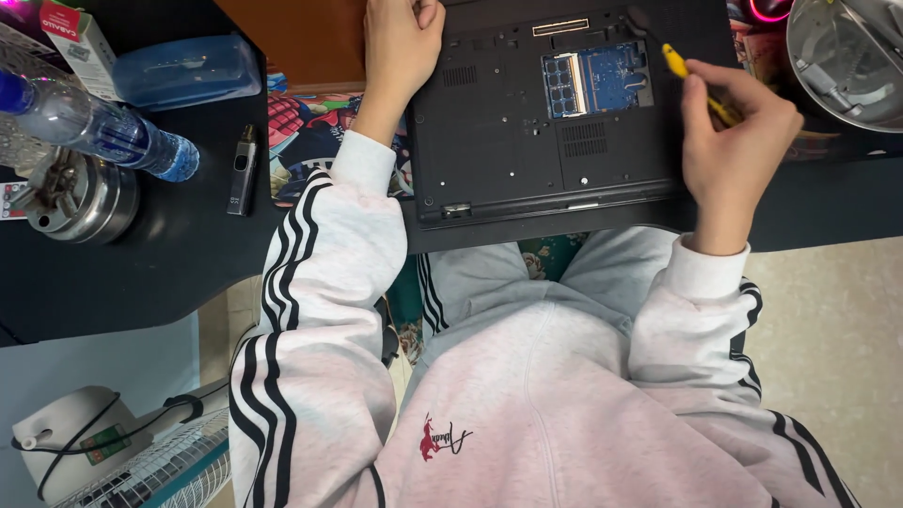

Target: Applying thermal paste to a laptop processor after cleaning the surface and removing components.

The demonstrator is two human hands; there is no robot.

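A black laptop (pixel 508 141) lies upside down on the dark desk (pixel 141 263), with an open bay showing a blue circuit board (pixel 607 80). My right hand (pixel 734 141) grips a yellow-handled screwdriver (pixel 691 80) whose tip points toward the laptop's far right corner, beside the bay. My left hand (pixel 400 42) rests closed on the laptop's far left edge and shows nothing in it.
A plastic water bottle (pixel 94 127) lies at the left by a blue case (pixel 183 71), a small carton (pixel 80 42) and a round metal tin (pixel 80 198). A slim dark device (pixel 243 169) sits near the colourful mat (pixel 301 141). A metal bowl (pixel 847 56) stands far right. A fan (pixel 113 461) is on the floor.
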